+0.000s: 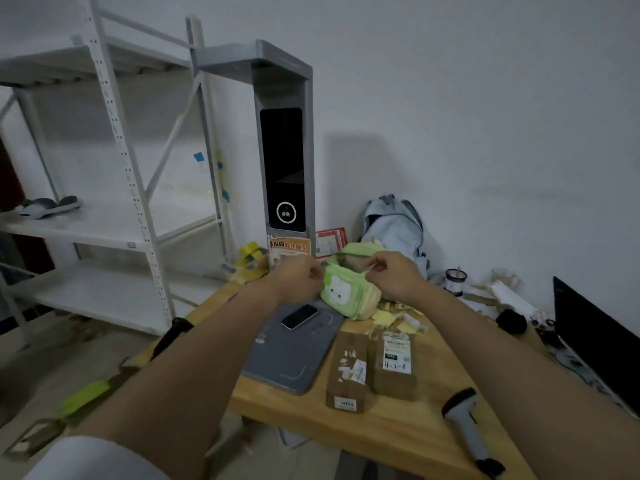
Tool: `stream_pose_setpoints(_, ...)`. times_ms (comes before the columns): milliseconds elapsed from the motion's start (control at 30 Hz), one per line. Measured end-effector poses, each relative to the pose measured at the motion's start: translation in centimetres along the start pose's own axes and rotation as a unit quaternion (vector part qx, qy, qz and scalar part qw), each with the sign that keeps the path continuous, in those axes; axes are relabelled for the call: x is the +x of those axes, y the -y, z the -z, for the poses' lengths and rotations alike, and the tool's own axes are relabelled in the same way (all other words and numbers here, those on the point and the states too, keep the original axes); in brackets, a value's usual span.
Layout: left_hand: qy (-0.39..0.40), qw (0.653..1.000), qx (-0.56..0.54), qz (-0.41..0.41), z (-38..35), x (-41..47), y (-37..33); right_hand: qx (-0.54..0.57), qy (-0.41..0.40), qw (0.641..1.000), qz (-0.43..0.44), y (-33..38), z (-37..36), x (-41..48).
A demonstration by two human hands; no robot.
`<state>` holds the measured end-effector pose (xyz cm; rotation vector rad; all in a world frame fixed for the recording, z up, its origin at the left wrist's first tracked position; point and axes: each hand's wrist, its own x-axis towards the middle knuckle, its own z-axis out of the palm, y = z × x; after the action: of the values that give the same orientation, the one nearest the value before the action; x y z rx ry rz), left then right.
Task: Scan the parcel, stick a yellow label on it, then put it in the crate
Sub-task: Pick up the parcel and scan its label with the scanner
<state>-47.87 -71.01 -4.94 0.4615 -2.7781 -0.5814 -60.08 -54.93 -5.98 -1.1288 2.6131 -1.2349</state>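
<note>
Two brown cardboard parcels lie side by side on the wooden table (pixel 398 427): the left parcel (pixel 348 370) and the right parcel (pixel 394 367), which bears a white label with handwriting. A grey handheld scanner (pixel 465 422) lies at the table's front right. Farther back stands a green pouch (pixel 346 289) with a white animal face, its top open. My left hand (pixel 299 277) pinches the pouch's left rim. My right hand (pixel 391 273) pinches its right rim. Loose yellow labels (pixel 384 317) lie beside the pouch. No crate is in view.
A grey scale pad (pixel 294 358) with a phone (pixel 299 316) on it lies left of the parcels. A tall grey scanning kiosk (pixel 285 150) stands behind. White metal shelving (pixel 114 168) fills the left. A blue backpack (pixel 394 226), a cup (pixel 455 281) and a dark monitor (pixel 595 337) sit to the right.
</note>
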Motion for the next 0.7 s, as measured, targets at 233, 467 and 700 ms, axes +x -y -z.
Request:
stream_pose_setpoints(233, 0.028, 0.999, -0.038, -0.023, -4.1, 10.0, 1.4, 0.002, -0.018, 0.997, -0.071, -6.2, 0.6, 7.1)
stream_pose_setpoints(467, 0.054, 0.995, -0.077, -0.033, -9.1, 21.2, 1.1, 0.009, -0.022, 0.993, -0.112, -12.4, 1.3, 15.2)
stream_pose_setpoints(700, 0.124, 0.982, -0.141, -0.027, -15.9, 27.4, 0.6, 0.035, -0.02, 0.982, -0.186, -19.6, 0.6, 19.6)
